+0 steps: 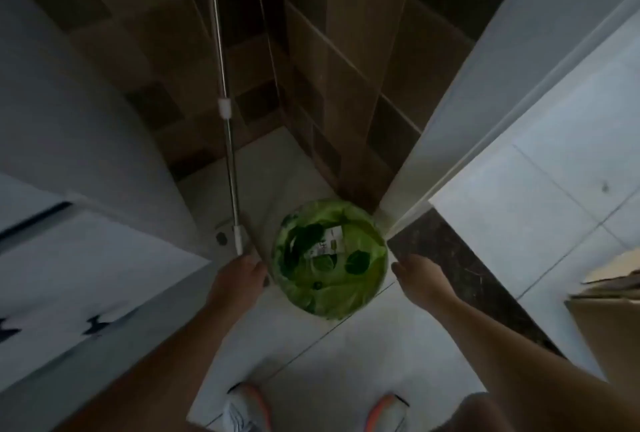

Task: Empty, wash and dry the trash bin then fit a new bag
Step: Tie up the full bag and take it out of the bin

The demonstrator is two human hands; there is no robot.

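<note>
- The floor is seen from above: pale tiles in a dim corner, closed in by brown tiled walls, with a white door frame on the right.
- A white appliance is passed on the left, and a cardboard box is caught at the right edge.
- The bin is found on the floor in the corner, just in front of the door frame's foot and between both outstretched arms.
- A green bag is fitted inside it, folded over the rim, and rubbish is seen in the bottom: a pale wrapper and some dark scraps.
- A mop handle is propped just left of the bin.
- The left hand is brought close to the bin's left side and the handle's lower end; nothing appears to be held, though contact cannot be told through the blur.
- The right hand is held just beside the right rim, fingers relaxed, nothing gripped.
- Progress is judged at the very start: nothing is emptied, washed or dried yet, and the new bag is not in sight. The bin looks about to be picked up.
</note>
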